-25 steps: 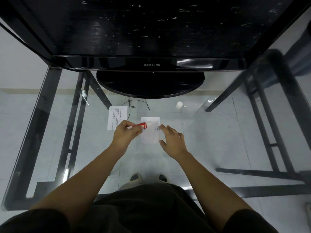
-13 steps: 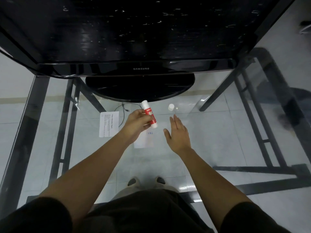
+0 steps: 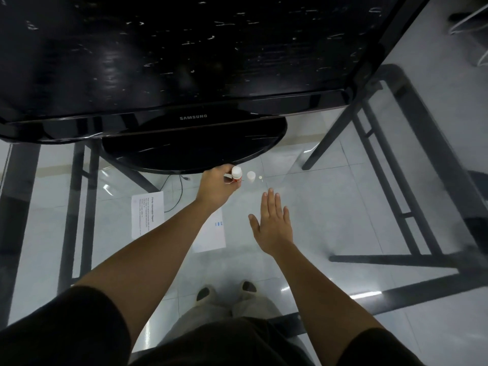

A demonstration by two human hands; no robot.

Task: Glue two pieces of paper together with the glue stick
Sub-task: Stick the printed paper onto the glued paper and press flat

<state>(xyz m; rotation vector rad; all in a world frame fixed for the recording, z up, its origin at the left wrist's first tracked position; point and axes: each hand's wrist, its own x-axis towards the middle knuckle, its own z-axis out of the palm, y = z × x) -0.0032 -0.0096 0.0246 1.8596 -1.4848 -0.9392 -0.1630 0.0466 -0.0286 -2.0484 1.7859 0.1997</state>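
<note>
My left hand (image 3: 217, 185) is stretched far forward and grips the red-and-white glue stick (image 3: 236, 174) upright, close to the small white cap (image 3: 251, 177) that stands on the glass table. My right hand (image 3: 272, 226) hovers flat over the glass with fingers spread, holding nothing. Two sheets lie on the table: a printed paper (image 3: 145, 217) to the left of my left forearm and a white paper (image 3: 212, 235) with small blue marks, partly hidden under that forearm.
A black Samsung monitor (image 3: 190, 64) fills the far side, its round base (image 3: 192, 151) just beyond my left hand. A thin cable (image 3: 177, 192) runs behind the papers. A tiny white bit (image 3: 260, 178) lies beside the cap. Black table frame bars (image 3: 412, 196) show through the glass at right.
My left hand lifted the glue stick off the white paper and carried it forward toward the cap. My right hand left the paper and opened flat above the glass.
</note>
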